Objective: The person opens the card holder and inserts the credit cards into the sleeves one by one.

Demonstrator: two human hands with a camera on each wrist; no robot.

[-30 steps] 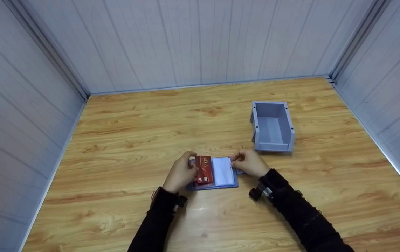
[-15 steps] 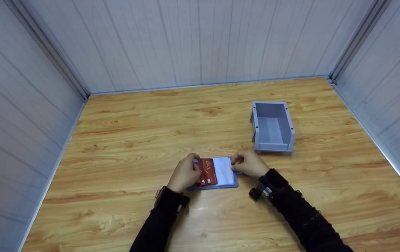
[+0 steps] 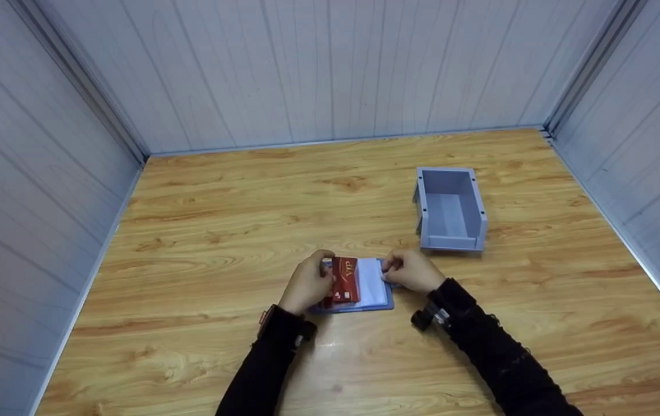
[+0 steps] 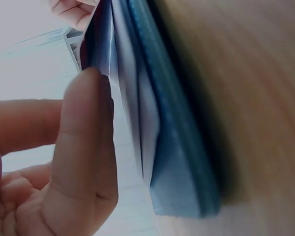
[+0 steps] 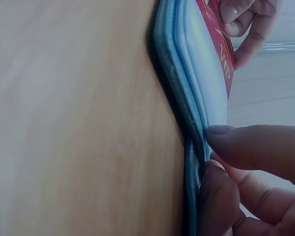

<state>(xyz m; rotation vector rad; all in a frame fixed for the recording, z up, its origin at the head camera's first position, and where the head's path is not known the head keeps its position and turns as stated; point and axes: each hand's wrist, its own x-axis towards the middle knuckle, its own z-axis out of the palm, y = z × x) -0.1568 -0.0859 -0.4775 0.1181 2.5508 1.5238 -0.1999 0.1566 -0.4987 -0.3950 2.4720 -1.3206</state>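
Observation:
A blue card holder (image 3: 389, 303) lies spread on the table, with whitish plastic sleeves (image 3: 371, 283) on top. My left hand (image 3: 307, 284) holds a red VIP card (image 3: 345, 280) by its left side, over the left part of the sleeves. Whether the card's edge is inside a sleeve, I cannot tell. My right hand (image 3: 414, 271) pinches the right edge of the sleeves between thumb (image 5: 250, 147) and forefinger. In the right wrist view the holder's blue cover (image 5: 174, 73) shows under the stacked sleeves, and a flap sticks out below the right fingers.
A grey open-front plastic bin (image 3: 448, 214) stands on the wood-patterned table (image 3: 237, 208), beyond my right hand. Pale panel walls (image 3: 330, 69) enclose the back and both sides. Each wrist wears a black strap with a small camera.
My left hand has moved slightly right with the red card, which covers more of the whitish sleeves. The card's tilt has shifted a little. My right hand has stayed almost still.

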